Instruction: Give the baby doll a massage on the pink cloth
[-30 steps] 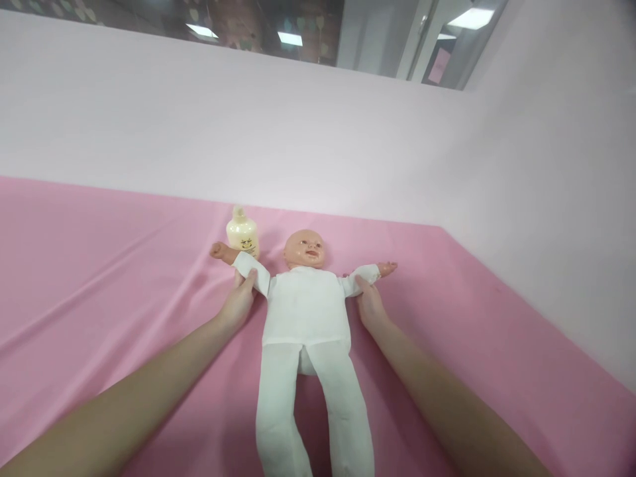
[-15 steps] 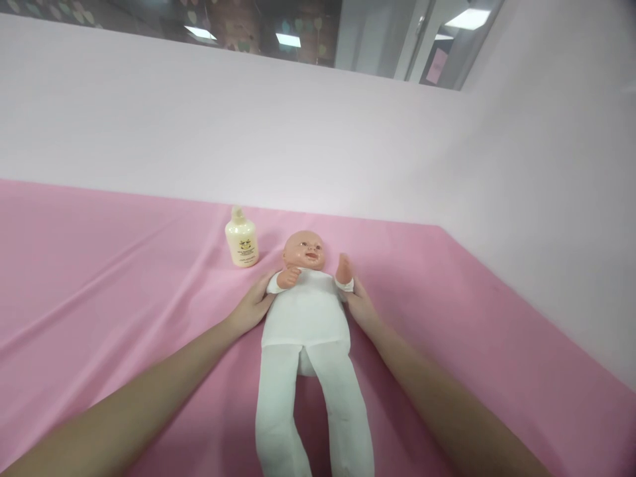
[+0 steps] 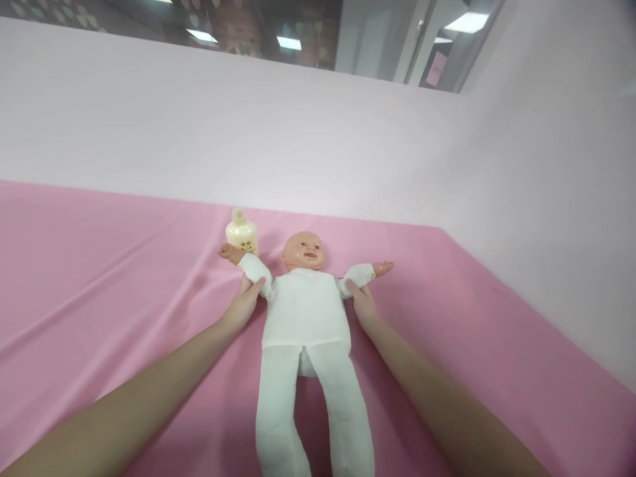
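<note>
A pink cloth is spread smoothly over the whole surface, with shallow creases running to the left of the doll. Behind the doll the cloth is met by a pale wall, and a second pale wall closes the corner to the doll's far right. Above the wall a dark glazed strip with reflected ceiling lights is seen.

The doll is laid on its back at the middle of the cloth, head toward the wall. It is dressed in a plain white suit; its bald head and small hands are bare, and both arms are stretched out sideways. A cream bottle is stood upright just behind the doll's outstretched arm on the left side of the picture.

That arm is gripped near the shoulder by the left hand, fingers closed around the sleeve. The doll's other upper arm is clasped by the right hand.

The doll's feet are cut off by the lower edge. The bottle's label is partly hidden and cannot be read.
</note>
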The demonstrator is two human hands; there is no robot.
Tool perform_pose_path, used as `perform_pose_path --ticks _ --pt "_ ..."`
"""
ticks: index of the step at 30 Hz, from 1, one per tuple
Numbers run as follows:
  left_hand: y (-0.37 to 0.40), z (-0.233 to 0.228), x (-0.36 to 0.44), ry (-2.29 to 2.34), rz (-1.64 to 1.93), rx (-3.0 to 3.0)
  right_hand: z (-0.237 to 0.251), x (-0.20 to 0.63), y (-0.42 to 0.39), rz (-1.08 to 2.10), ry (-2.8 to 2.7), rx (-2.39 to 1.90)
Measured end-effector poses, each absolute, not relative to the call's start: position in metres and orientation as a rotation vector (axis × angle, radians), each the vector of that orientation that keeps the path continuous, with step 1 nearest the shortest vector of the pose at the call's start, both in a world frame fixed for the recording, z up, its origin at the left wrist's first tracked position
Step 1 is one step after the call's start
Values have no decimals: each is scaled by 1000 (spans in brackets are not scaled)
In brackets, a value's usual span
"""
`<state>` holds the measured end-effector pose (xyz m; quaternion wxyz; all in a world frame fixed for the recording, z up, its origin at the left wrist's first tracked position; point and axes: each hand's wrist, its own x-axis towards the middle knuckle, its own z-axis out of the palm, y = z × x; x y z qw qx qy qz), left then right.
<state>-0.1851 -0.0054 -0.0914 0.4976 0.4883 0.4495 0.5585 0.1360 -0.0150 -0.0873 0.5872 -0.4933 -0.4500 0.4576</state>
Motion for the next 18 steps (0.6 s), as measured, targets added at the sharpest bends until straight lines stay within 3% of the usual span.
perform_pose_path --ticks 9,18 --pt "-23 -69 -178 1088 1128 1750 -70 120 -29 1003 -1393 -1145" --pt "-15 -79 -181 1156 1187 1540 -76 124 -23 1045 -1126 -1215"
